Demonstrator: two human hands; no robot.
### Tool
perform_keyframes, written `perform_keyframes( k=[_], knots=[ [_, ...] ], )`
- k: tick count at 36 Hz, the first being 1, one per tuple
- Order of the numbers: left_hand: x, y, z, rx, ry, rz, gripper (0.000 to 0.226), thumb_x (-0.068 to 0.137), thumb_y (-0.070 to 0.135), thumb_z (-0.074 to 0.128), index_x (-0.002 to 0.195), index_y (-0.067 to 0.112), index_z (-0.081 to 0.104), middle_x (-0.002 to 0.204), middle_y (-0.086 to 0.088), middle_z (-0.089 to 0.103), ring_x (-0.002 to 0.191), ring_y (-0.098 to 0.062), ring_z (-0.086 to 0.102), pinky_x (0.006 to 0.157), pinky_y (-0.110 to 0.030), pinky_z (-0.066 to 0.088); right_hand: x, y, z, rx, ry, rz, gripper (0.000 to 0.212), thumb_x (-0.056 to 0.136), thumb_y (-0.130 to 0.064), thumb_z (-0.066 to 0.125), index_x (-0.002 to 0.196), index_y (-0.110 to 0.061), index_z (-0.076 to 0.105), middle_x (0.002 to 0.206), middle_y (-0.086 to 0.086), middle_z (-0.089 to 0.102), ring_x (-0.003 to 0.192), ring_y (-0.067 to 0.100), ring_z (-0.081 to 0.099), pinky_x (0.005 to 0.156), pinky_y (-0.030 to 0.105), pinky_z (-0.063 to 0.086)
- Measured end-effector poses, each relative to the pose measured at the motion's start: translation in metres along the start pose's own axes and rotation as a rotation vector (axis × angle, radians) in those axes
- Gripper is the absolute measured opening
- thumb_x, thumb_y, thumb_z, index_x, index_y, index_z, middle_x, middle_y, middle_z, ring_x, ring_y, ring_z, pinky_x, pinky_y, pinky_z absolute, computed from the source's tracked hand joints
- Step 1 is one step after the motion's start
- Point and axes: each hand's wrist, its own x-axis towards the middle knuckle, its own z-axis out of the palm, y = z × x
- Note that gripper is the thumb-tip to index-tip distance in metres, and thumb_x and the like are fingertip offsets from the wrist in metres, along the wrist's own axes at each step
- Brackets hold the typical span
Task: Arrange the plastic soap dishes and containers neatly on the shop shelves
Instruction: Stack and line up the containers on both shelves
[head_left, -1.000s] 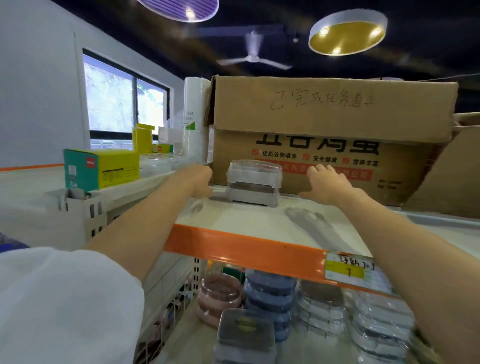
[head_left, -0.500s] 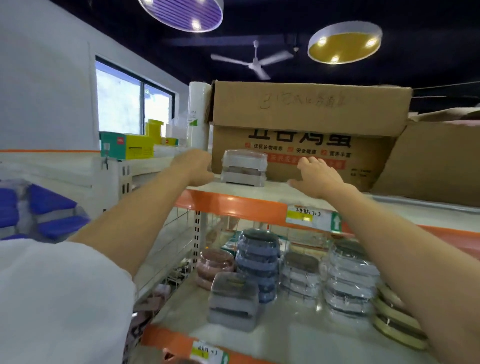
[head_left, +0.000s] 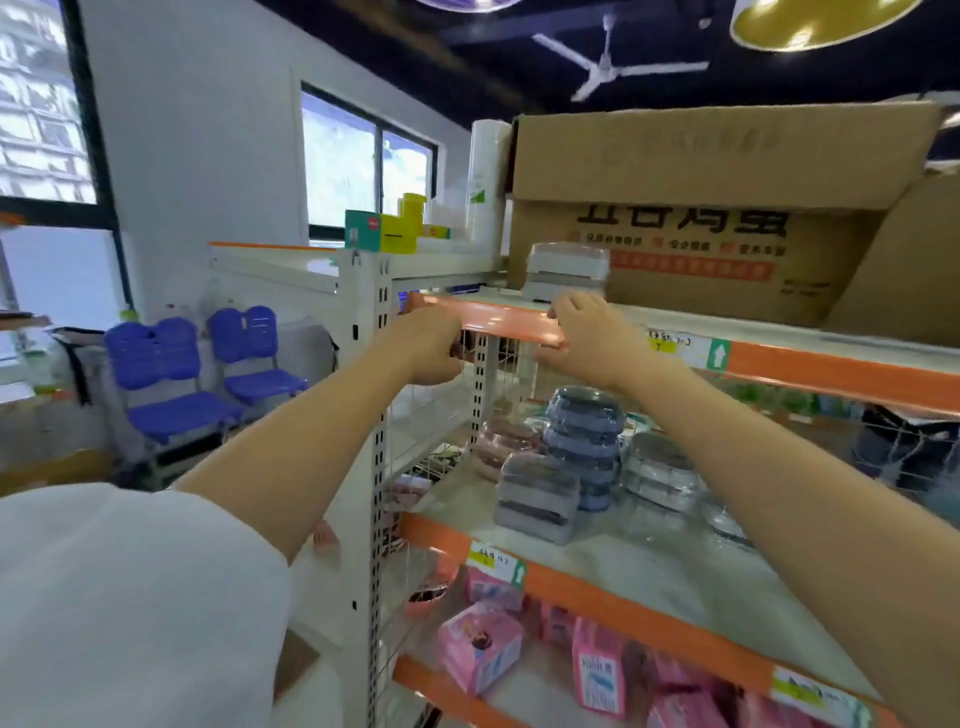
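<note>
A clear rectangular soap dish (head_left: 569, 273) stands on the top shelf (head_left: 779, 358) against a cardboard box, with no hand on it. My left hand (head_left: 431, 348) hangs just below the shelf's orange front edge, its fingers loosely curled and holding nothing. My right hand (head_left: 587, 332) is at the same edge, in front of and below the dish, fingers relaxed. On the middle shelf (head_left: 649, 571) stand another clear rectangular container (head_left: 537, 499), a stack of blue round dishes (head_left: 584, 441), pink round dishes (head_left: 506, 447) and clear round stacks (head_left: 660, 473).
A large cardboard box (head_left: 701, 218) fills the back of the top shelf, with a white roll (head_left: 485, 187) and a green-yellow box (head_left: 382, 234) to its left. Pink boxes (head_left: 480, 649) sit on the lower shelf. Blue chairs (head_left: 171, 374) stand at the left wall.
Both hands have drawn back from either side of the soap dish on the top shelf to the shelf's front edge. The view has dropped and swung left.
</note>
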Motion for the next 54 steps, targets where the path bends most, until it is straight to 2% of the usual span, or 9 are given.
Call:
perform_keyframes(
  k=[8, 17, 20, 23, 26, 36, 44, 51, 54],
  knots=[
    [-0.031, 0.005, 0.039, 0.075, -0.201, 0.022, 0.041, 0.090, 0.030, 0.056, 0.126, 0.011, 0.051, 0.126, -0.009, 0.052, 0.113, -0.027, 0.052, 0.091, -0.037, 0.046, -0.043, 0.003, 0.044, 0.020, -0.187, 0.041, 0.063, 0.094, -0.043, 0.054, 0.139, -0.003, 0.036, 0.143, 0.014, 0.039, 0.132, 0.029, 0.037, 0.103, 0.042, 0.036],
    [-0.035, 0.038, 0.101, 0.035, -0.352, 0.065, 0.043, 0.089, 0.026, 0.055, 0.130, 0.013, 0.049, 0.118, -0.008, 0.057, 0.100, -0.023, 0.056, 0.079, -0.032, 0.047, -0.083, 0.050, 0.113, 0.103, -0.375, 0.224, 0.059, 0.093, -0.047, 0.056, 0.134, -0.008, 0.040, 0.140, 0.013, 0.042, 0.125, 0.030, 0.044, 0.096, 0.038, 0.042],
    [-0.033, 0.049, 0.120, 0.019, -0.363, 0.082, 0.043, 0.092, 0.025, 0.053, 0.133, 0.015, 0.047, 0.130, -0.008, 0.052, 0.113, -0.025, 0.053, 0.087, -0.033, 0.044, -0.092, 0.061, 0.132, 0.123, -0.406, 0.284, 0.072, 0.093, -0.048, 0.054, 0.147, -0.009, 0.027, 0.156, 0.012, 0.023, 0.142, 0.029, 0.024, 0.109, 0.039, 0.033],
    [-0.030, 0.055, 0.140, 0.022, -0.387, 0.110, 0.048, 0.093, 0.030, 0.053, 0.138, 0.017, 0.043, 0.139, -0.008, 0.047, 0.124, -0.027, 0.049, 0.097, -0.036, 0.042, -0.097, 0.069, 0.150, 0.140, -0.406, 0.338, 0.074, 0.090, -0.050, 0.056, 0.147, -0.011, 0.027, 0.156, 0.011, 0.023, 0.141, 0.030, 0.026, 0.109, 0.039, 0.033],
    [-0.025, 0.054, 0.162, -0.020, -0.454, 0.128, 0.050, 0.092, 0.030, 0.053, 0.138, 0.014, 0.042, 0.138, -0.010, 0.048, 0.123, -0.029, 0.050, 0.095, -0.036, 0.044, -0.098, 0.072, 0.168, 0.179, -0.426, 0.430, 0.073, 0.088, -0.050, 0.058, 0.145, -0.013, 0.031, 0.151, 0.010, 0.031, 0.134, 0.029, 0.035, 0.104, 0.040, 0.039],
    [0.007, 0.037, 0.221, -0.163, -0.543, 0.111, 0.055, 0.089, 0.035, 0.057, 0.139, 0.015, 0.044, 0.142, -0.006, 0.047, 0.126, -0.026, 0.049, 0.102, -0.038, 0.044, -0.076, 0.075, 0.227, 0.375, -0.439, 0.522, 0.077, 0.081, -0.046, 0.071, 0.138, -0.006, 0.039, 0.146, 0.012, 0.035, 0.134, 0.026, 0.033, 0.107, 0.035, 0.034],
    [0.035, 0.018, 0.258, -0.266, -0.565, 0.058, 0.059, 0.084, 0.038, 0.065, 0.134, 0.012, 0.048, 0.136, -0.007, 0.053, 0.121, -0.024, 0.054, 0.098, -0.035, 0.046, -0.045, 0.079, 0.260, 0.615, -0.401, 0.550, 0.111, 0.071, -0.043, 0.082, 0.153, -0.013, 0.013, 0.157, 0.004, 0.017, 0.143, 0.021, 0.020, 0.115, 0.035, 0.025],
    [0.050, 0.008, 0.279, -0.332, -0.577, 0.057, 0.070, 0.082, 0.047, 0.068, 0.137, 0.010, 0.045, 0.139, -0.007, 0.050, 0.123, -0.023, 0.051, 0.100, -0.032, 0.044, -0.019, 0.087, 0.280, 0.653, -0.456, 0.617, 0.106, 0.074, -0.034, 0.082, 0.151, -0.010, 0.013, 0.157, 0.010, 0.017, 0.144, 0.023, 0.020, 0.112, 0.031, 0.024],
    [0.054, 0.008, 0.284, -0.352, -0.599, 0.049, 0.065, 0.082, 0.045, 0.069, 0.133, 0.010, 0.049, 0.135, -0.006, 0.053, 0.119, -0.022, 0.054, 0.095, -0.031, 0.046, -0.017, 0.086, 0.287, 0.644, -0.451, 0.604, 0.115, 0.070, -0.036, 0.085, 0.153, -0.014, 0.008, 0.159, 0.008, 0.011, 0.145, 0.024, 0.016, 0.114, 0.034, 0.021]
  ],
)
